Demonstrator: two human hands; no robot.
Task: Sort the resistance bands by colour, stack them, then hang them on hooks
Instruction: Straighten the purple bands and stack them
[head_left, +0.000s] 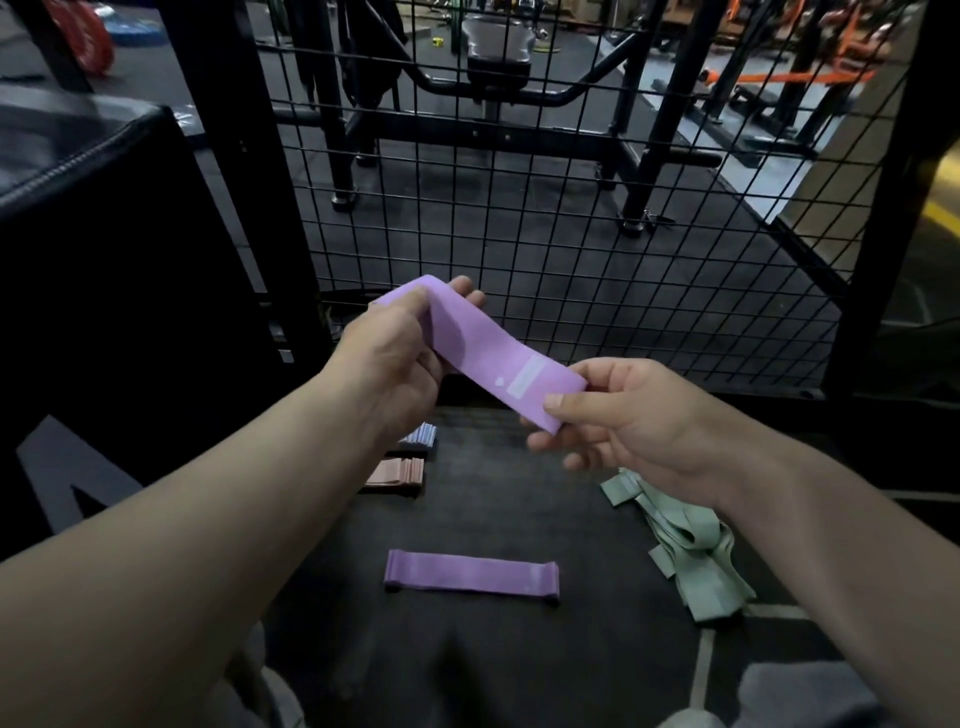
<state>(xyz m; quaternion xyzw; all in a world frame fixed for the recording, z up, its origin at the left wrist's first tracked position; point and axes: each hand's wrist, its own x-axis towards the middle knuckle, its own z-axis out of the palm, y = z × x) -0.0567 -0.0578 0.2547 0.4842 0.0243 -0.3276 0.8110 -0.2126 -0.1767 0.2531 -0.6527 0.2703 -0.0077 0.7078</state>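
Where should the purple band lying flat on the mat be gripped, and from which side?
I would pinch the band at its left end, coming from above. It lies flat, long side running left to right; that folded end is clear, while green bands lie near the right end.

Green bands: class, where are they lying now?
In the head view, the green bands lie heaped on the floor at lower right, just below the right hand and right of the flat purple band.
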